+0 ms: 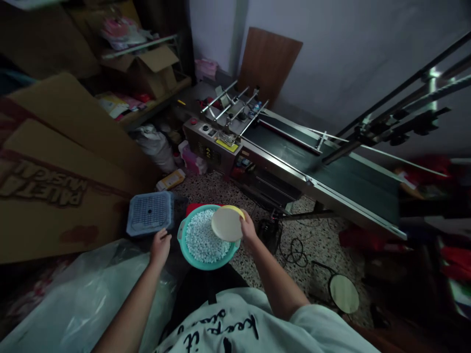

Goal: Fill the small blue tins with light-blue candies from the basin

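Note:
A turquoise basin (183, 248) full of small white pellets or beads sits low in front of me. My right hand (249, 227) is closed on the rim of a round pale bowl (227, 225) with a yellow edge. The bowl is tilted over the right side of the basin, its underside towards me, so its inside is hidden. To the left of the basin, my left hand (161, 246) hangs with its fingers loosely bent and apart, holding nothing visible. A blue plastic stool (150, 214) with a grid top stands just beyond that hand.
A conveyor machine (294, 147) runs from the centre to the right. On the left stands a large cardboard box (55, 196), with a clear plastic bag (91, 294) in front. Cables (296, 252) lie on the speckled floor near a round-topped stool (344, 293). Shelves hold boxes behind.

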The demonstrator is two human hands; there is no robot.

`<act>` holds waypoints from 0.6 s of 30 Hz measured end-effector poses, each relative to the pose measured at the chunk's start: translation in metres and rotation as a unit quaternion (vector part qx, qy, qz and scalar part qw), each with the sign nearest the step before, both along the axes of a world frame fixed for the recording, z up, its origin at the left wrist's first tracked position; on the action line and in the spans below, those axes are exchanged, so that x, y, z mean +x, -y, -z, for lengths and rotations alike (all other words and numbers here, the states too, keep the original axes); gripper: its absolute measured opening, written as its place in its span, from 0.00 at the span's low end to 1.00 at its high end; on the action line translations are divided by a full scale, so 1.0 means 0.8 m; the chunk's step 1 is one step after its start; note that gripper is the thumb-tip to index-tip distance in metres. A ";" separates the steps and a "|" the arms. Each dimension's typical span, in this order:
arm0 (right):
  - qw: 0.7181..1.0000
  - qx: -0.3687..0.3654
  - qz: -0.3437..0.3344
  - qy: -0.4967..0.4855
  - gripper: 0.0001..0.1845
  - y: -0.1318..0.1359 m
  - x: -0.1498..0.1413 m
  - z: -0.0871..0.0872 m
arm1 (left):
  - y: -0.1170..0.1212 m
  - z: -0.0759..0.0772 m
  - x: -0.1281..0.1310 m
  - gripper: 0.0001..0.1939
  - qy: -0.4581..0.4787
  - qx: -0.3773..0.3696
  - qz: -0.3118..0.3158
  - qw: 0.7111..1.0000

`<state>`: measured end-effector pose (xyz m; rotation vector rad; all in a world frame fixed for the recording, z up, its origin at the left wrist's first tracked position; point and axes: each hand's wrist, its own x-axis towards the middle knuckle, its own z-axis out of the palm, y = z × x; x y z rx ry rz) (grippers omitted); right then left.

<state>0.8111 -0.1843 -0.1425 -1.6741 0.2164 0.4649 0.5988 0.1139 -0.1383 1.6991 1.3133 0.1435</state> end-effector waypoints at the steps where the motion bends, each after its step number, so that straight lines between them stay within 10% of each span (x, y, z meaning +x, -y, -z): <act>1: 1.000 0.021 -0.019 0.012 0.19 0.001 0.010 -0.017 | -0.005 -0.020 -0.015 0.21 0.026 0.036 0.013 0.999; 9: 0.971 0.209 -0.108 -0.033 0.29 -0.020 0.041 -0.145 | 0.048 -0.166 -0.263 0.21 0.006 0.317 0.001 0.948; 18: 0.861 0.286 -0.305 -0.289 0.25 -0.086 -0.143 -0.207 | 0.210 -0.168 -0.534 0.12 -0.289 0.287 -0.039 0.912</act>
